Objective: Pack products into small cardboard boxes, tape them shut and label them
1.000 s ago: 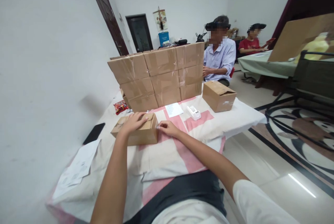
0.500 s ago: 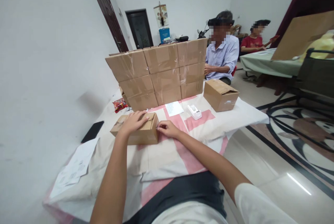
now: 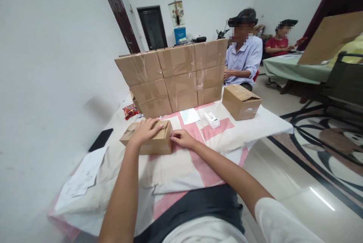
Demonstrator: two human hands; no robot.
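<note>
A small cardboard box (image 3: 159,147) lies on the cloth-covered table in front of me. My left hand (image 3: 146,131) rests on its top with the fingers stretched out across the flaps. At the box's right end, my right hand (image 3: 181,138) has its fingers pinched together against the side; whatever they hold is too small to make out. Beyond the right hand are a white sheet with blue print (image 3: 190,116) and a white handheld device (image 3: 212,120), which looks like a labeller.
Taped cardboard boxes (image 3: 181,78) form a wall across the table's back. Another box (image 3: 242,102) stands at the right. A black phone (image 3: 101,140), papers (image 3: 82,177) and a red packet (image 3: 131,112) lie left. A person (image 3: 244,58) sits behind the boxes, another (image 3: 279,44) farther off.
The view has shifted slightly. Both hands keep their places on the box, with no clear movement of the box itself.
</note>
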